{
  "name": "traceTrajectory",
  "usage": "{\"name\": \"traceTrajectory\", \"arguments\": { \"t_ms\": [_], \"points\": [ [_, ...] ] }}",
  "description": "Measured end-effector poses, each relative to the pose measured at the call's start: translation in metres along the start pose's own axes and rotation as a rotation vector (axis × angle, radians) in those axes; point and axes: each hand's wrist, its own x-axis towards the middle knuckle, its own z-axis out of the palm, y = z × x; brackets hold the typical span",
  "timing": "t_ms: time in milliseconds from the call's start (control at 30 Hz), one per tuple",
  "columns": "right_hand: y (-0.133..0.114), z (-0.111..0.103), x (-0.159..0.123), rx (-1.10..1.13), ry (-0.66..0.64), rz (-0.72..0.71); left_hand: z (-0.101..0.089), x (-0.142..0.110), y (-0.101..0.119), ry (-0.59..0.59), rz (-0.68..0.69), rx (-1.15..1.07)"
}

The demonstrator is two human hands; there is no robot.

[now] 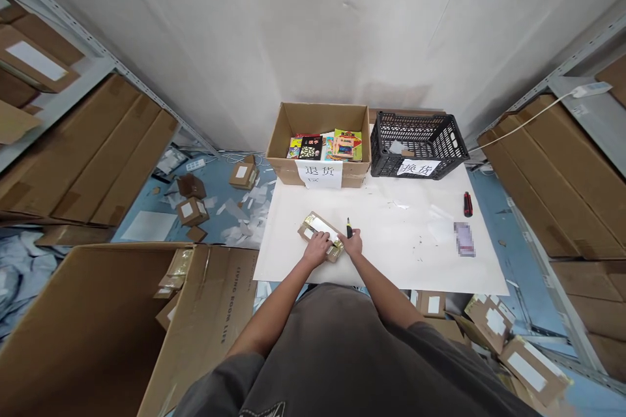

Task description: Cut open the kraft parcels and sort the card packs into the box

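A small cardboard parcel (311,221) with shiny tape and a white label lies at a slant on the white tabletop (391,260). My left hand (319,246) rests on the parcel's near part, its fingers bent over the top and holding it. At the parcel's right end is my right hand (352,244), wrapped round a utility knife (349,229) with a black and yellow-green body. The knife points up and away from me, beside the parcel. Part of the parcel's top is hidden under my fingers.
Behind the parcel stand an open carton (278,172) of colourful booklets and a black plastic crate (379,166), both with paper signs. A red-black screwdriver (468,204) lies at right, near a blurred purple item (464,239). A large open carton (220,300) stands left.
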Motion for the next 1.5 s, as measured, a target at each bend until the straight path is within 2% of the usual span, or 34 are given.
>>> {"name": "traceTrajectory", "arguments": {
  "t_ms": [100,167,267,333,400,500,567,633,733,967,1100,1200,1300,1433,1500],
  "points": [
    [-0.002,-0.006,-0.001,-0.01,-0.014,-0.08,0.005,-0.001,-0.005,-0.02,-0.015,-0.009],
    [0.005,-0.015,-0.006,0.063,-0.061,-0.154,0.007,0.0,-0.008,-0.05,-0.026,-0.04],
    [0.025,-0.037,-0.016,0.123,-0.279,-0.245,0.008,0.001,-0.011,-0.037,-0.022,-0.088],
    [0.035,-0.052,-0.023,-0.005,-0.477,-0.276,0.007,0.002,-0.013,-0.018,-0.01,-0.09],
    [0.037,-0.062,-0.029,-0.226,-0.581,-0.277,0.007,0.004,-0.013,-0.016,0.004,-0.074],
    [0.026,-0.067,-0.032,-0.516,-0.492,-0.297,0.007,0.008,-0.015,-0.035,0.02,-0.056],
    [0.016,-0.065,-0.033,-0.618,-0.436,-0.312,0.007,0.011,-0.015,-0.05,0.019,-0.056],
    [0.012,-0.064,-0.035,-0.649,-0.468,-0.304,0.008,0.014,-0.016,-0.054,0.011,-0.06],
    [0.016,-0.062,-0.041,-0.587,-0.551,-0.27,0.008,0.016,-0.017,-0.049,0.006,-0.068],
    [0.044,-0.064,-0.055,-0.38,-0.536,-0.192,0.009,0.009,-0.025,-0.027,0.016,-0.125],
    [0.05,-0.074,-0.061,-0.266,-0.429,-0.092,0.005,0.021,-0.044,0.057,-0.016,-0.167],
    [0.045,-0.074,-0.068,-0.193,-0.361,-0.053,0.004,0.039,-0.056,0.009,-0.027,-0.083],
    [0.037,-0.066,-0.076,-0.218,-0.327,-0.05,0.01,0.054,-0.061,-0.044,-0.023,-0.034],
    [0.038,-0.053,-0.084,-0.355,-0.25,-0.107,0.021,0.057,-0.067,0.026,0.021,-0.051],
    [0.044,-0.048,-0.087,-0.412,-0.26,-0.138,0.025,0.055,-0.069,0.077,0.037,-0.077]
  ]
}}
